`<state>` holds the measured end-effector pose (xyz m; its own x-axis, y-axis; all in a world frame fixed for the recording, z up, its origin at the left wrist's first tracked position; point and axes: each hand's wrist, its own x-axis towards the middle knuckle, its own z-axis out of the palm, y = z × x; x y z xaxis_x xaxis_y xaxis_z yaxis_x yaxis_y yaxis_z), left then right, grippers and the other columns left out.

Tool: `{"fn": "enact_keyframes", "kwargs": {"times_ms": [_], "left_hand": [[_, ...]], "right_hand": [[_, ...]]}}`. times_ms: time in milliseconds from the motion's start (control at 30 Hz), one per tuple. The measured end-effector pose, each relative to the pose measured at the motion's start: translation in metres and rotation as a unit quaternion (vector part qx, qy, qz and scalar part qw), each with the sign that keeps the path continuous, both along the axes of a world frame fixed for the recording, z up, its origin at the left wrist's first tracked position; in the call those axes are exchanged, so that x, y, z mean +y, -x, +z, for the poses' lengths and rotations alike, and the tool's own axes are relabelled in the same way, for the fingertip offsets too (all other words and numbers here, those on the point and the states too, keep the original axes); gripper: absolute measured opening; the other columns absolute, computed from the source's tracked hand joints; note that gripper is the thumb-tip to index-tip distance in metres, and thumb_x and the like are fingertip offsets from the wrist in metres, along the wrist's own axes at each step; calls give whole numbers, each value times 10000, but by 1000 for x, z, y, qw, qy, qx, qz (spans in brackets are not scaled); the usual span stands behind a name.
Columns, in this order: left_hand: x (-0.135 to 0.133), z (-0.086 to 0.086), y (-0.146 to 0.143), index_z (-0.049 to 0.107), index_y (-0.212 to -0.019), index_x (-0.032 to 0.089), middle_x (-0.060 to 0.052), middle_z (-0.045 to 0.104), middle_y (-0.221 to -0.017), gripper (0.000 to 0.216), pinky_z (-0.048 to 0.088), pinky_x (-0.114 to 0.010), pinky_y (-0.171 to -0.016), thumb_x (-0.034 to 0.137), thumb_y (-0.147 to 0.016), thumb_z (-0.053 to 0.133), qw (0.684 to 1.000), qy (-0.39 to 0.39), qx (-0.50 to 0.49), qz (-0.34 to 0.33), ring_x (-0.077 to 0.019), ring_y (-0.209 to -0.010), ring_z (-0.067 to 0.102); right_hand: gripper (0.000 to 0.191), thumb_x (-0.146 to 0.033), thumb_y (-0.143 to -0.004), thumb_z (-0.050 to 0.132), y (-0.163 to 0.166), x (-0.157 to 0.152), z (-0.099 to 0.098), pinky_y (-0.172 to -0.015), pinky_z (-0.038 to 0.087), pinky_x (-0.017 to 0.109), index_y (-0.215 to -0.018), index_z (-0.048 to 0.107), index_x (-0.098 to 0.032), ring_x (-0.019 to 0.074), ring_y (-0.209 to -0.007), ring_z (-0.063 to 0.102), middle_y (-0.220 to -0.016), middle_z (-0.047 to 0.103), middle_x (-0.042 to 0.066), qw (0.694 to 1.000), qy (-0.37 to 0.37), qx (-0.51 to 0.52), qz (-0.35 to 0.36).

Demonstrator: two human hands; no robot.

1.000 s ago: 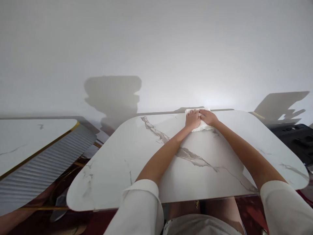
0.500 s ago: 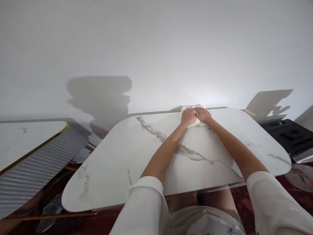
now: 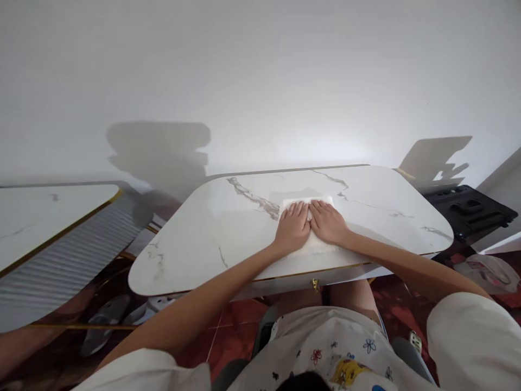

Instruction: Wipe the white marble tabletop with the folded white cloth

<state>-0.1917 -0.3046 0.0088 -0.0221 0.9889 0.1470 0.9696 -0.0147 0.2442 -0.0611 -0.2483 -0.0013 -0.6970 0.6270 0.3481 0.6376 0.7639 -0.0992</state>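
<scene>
A white folded cloth (image 3: 317,202) lies on the white marble-look table (image 3: 228,239), near its middle. My left hand (image 3: 292,229) and my right hand (image 3: 328,221) press flat on the cloth side by side, fingers stretched out and pointing away from me. Most of the cloth is hidden under my hands; only its far edge and a strip at my wrists show.
A second marble-topped table with a gold rim and ribbed side (image 3: 52,239) stands at the left. A black case (image 3: 468,209) sits at the right beside the wall. The floor below is red tile (image 3: 228,336), with a crumpled bag (image 3: 488,274) at the right.
Both hands have dragged the cloth from the table's far edge back toward me to the middle of the top. The camera has pulled back, so my lap now shows.
</scene>
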Motion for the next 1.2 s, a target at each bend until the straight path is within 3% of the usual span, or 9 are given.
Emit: {"fn": "enact_keyframes", "kwargs": {"times_ms": [167, 367, 533, 700, 967, 1200], "left_hand": [[-48, 2, -27, 338, -1457, 216, -46, 264, -1555, 632, 179, -433, -1173, 231, -829, 415, 994, 54, -93, 34, -244, -1448, 188], [-36, 11, -69, 281, -1477, 215, -36, 163, -1580, 664, 136, -437, -1181, 270, -828, 412, 980, 114, -161, 20, -240, -1464, 86], [9, 12, -95, 246, -1484, 177, -49, 127, -1591, 627, 102, -439, -1188, 304, -877, 336, 978, 115, -175, -7, -224, -1468, 48], [75, 6, -102, 294, -1454, 227, -32, 253, -1566, 566, 147, -419, -1180, 266, -890, 310, 986, 51, -156, 3, -205, -1458, 154], [176, 1, -71, 437, -1345, 163, -79, 393, -1484, 462, 217, -413, -1146, 240, -921, 270, 996, -39, -83, -8, -227, -1395, 272], [236, -2, -43, 480, -1287, 162, -91, 455, -1423, 423, 260, -419, -1103, 214, -921, 274, 997, -61, -47, 6, -243, -1332, 340]], "right_hand": [[507, -238, -920, 341, -37, -40, -1, -1105, 338, 446, -1391, 466, -97, 259, -1335, 412, -1431, 471, 129, 998, 22, 7, 50], [511, -295, -944, 337, -87, -30, 1, -1116, 326, 486, -1429, 420, -157, 251, -1363, 372, -1458, 434, 108, 997, 48, 4, 56], [503, -321, -940, 362, -114, 14, 3, -1127, 318, 469, -1418, 444, -188, 246, -1365, 368, -1464, 433, 75, 997, 68, 7, 29], [489, -332, -932, 370, -115, 78, 4, -1110, 349, 457, -1395, 481, -223, 249, -1341, 406, -1445, 464, 35, 997, 72, 14, -16], [479, -293, -931, 366, -70, 177, 9, -1109, 341, 417, -1385, 495, -213, 235, -1343, 402, -1449, 460, 14, 995, 75, 6, -65], [485, -257, -915, 385, -36, 237, 7, -1102, 335, 392, -1384, 495, -196, 231, -1342, 397, -1454, 457, 21, 993, 87, 16, -77]]}}
